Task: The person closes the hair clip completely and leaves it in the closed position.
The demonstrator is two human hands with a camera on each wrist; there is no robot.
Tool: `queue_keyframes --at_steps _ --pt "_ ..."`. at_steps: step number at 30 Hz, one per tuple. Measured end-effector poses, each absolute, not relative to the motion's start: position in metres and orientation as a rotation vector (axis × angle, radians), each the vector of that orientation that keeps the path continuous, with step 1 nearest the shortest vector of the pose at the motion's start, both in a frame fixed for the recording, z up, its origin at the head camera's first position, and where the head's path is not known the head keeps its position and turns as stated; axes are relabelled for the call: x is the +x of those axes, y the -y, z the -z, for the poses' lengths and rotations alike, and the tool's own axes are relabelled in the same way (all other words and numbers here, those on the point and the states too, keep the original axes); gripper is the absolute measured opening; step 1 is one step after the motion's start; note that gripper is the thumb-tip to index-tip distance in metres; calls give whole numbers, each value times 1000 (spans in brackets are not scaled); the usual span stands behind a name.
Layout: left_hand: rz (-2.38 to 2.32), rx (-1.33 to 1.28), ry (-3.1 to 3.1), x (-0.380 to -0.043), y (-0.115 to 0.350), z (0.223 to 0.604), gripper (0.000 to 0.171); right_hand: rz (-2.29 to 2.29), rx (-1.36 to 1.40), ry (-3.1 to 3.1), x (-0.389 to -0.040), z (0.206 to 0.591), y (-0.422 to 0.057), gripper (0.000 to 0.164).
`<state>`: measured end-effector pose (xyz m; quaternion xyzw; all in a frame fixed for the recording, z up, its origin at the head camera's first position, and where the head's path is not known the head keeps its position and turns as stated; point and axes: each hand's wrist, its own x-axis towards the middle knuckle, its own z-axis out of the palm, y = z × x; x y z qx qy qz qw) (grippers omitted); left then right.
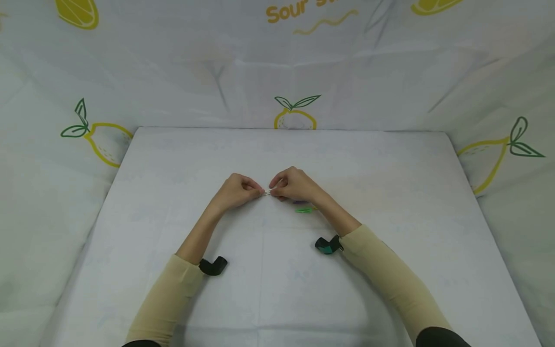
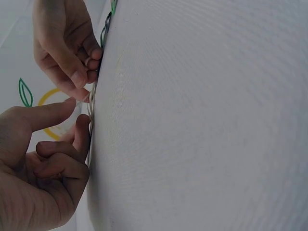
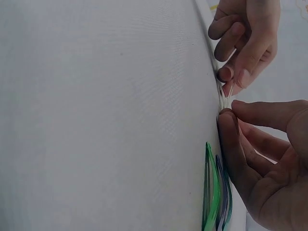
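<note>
Both hands meet over the middle of the white table. My left hand (image 1: 236, 190) pinches one end of a slim white snap hair clip (image 1: 267, 192) between thumb and forefinger. From the other side, the fingertips of my right hand (image 1: 297, 184) pinch the clip's other end. Close up, the white clip (image 3: 226, 98) shows as thin pale strands running between the two hands, its ends hidden by fingers. Beside the right hand lie a green snap hair clip (image 1: 305, 210) and a purple one (image 1: 299, 202), partly covered by that hand.
In the right wrist view, the green clip (image 3: 211, 187) lies alongside darker purple and teal ones. A bit of yellow (image 1: 315, 208) shows under the right forearm. Black wrist cameras (image 1: 213, 266) sit at both sleeves. A lemon-print white cloth (image 1: 173, 72) surrounds the table (image 1: 260, 299).
</note>
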<state>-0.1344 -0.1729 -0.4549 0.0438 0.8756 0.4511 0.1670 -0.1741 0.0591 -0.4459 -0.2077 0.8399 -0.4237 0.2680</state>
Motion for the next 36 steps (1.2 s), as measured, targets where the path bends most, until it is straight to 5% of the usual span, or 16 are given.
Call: queue_keyframes --at_steps 36 --pt "-1423 127 -2462 -129 168 445 16 1247 -677 -2336 -166 438 -66 12"
